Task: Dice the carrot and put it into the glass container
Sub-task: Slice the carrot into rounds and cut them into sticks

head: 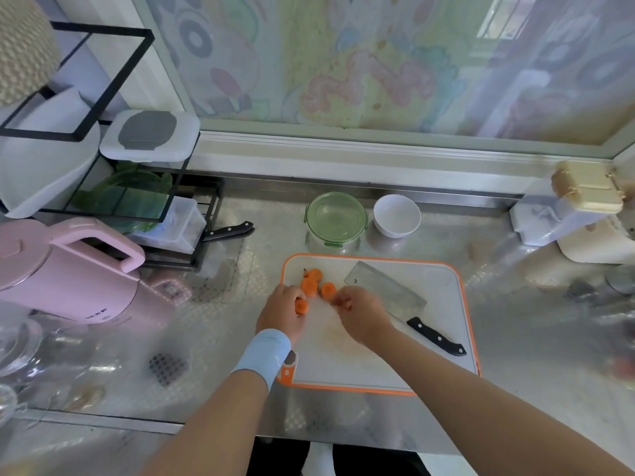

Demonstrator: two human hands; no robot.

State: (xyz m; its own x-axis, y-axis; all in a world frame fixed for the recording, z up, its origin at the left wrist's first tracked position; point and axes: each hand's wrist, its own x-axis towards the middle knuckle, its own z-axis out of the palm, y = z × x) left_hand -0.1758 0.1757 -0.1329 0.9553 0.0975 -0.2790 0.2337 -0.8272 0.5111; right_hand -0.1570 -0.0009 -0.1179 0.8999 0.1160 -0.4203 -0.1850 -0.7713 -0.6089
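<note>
Both forearms reach over the cutting board [347, 364]. Left hand [280, 312] curls its fingers round a carrot piece [301, 306]. Right hand [364, 317] has bent fingers; I cannot tell whether they pinch anything. Three carrot chunks [309, 286] lie on the board at the hands' 12 o'clock, with the cleaver [385, 290] at their 3 o'clock. The glass container [336, 216] stands beyond the board at 12 o'clock, with a white bowl [397, 215] at its 3 o'clock.
</note>
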